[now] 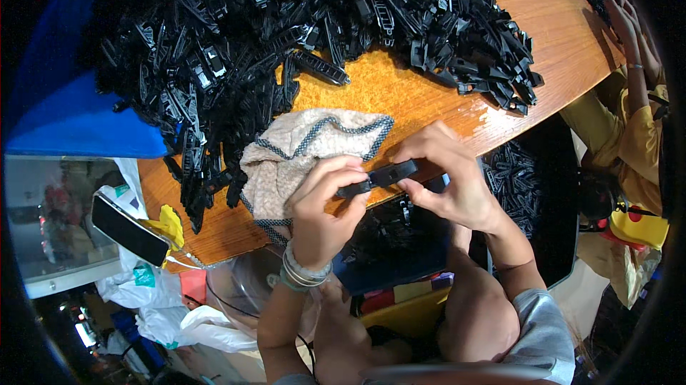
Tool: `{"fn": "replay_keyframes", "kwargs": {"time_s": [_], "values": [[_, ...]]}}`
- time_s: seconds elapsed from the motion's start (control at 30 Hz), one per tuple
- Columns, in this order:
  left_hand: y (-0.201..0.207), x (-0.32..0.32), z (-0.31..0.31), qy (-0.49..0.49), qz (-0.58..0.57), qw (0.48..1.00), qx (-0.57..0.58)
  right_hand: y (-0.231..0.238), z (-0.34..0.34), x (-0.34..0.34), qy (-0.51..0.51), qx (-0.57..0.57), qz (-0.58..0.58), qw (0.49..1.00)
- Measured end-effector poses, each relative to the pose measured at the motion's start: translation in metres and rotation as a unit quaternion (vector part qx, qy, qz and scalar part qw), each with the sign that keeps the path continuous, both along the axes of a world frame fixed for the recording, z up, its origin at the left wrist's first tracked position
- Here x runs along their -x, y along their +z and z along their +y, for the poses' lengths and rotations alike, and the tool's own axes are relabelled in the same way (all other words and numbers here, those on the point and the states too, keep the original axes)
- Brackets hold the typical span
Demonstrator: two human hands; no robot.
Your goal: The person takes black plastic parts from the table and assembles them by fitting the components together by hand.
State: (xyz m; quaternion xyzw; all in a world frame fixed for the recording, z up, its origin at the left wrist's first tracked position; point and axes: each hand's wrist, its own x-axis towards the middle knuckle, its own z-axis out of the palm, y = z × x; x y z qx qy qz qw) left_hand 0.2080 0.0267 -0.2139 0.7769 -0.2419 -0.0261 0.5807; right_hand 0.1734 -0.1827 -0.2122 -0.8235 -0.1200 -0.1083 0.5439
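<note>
Between my two hands, just past the front edge of the table, is a small, long black plastic part [396, 173]. My left hand [318, 203] pinches its left end between fingers and thumb. Its right end sits between the thumb and fingers of my right hand [457, 179]. Whether it is one piece or two pieces fitted together, I cannot tell. Behind my left hand a crumpled beige cloth [282, 143] with a dark checked border lies on the table. Beyond it spreads a big heap of similar black plastic parts [314, 20].
The wooden table [457, 117] curves around me. A phone [128, 229] leans on a yellow holder [170, 224] at the left. Below the edge are a dark tray [386, 256] and a bin of black parts [513, 181]. Another person's hands [629, 24] are at the far right.
</note>
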Motion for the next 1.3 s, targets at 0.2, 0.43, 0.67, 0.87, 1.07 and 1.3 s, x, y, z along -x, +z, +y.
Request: {"fn": "replay_keyframes", "kwargs": {"time_s": [0.2, 0.43, 0.67, 0.87, 1.07, 1.3], "values": [[0.006, -0.004, 0.0, -0.006, -0.074, 0.99, -0.121, 0.002, -0.012, 0.003, 0.008, 0.08, -0.025, 0.996], [-0.001, -0.006, -0.004, -0.03, -0.125, 0.985, -0.117, 0.001, -0.009, -0.002, 0.045, 0.085, -0.013, 0.995], [0.016, -0.011, 0.001, -0.07, -0.09, 0.981, -0.158, -0.007, -0.009, 0.01, 0.058, 0.091, -0.019, 0.994], [0.025, -0.091, -0.006, 0.044, -0.215, 0.95, -0.221, -0.002, -0.028, 0.013, -0.098, 0.082, -0.069, 0.989], [0.021, -0.128, -0.021, -0.006, -0.354, 0.883, -0.31, -0.007, -0.074, 0.02, -0.453, 0.3, -0.124, 0.83], [0.049, -0.069, 0.004, -0.036, -0.309, 0.903, -0.295, -0.039, -0.08, 0.015, -0.389, 0.209, -0.105, 0.891]]}}
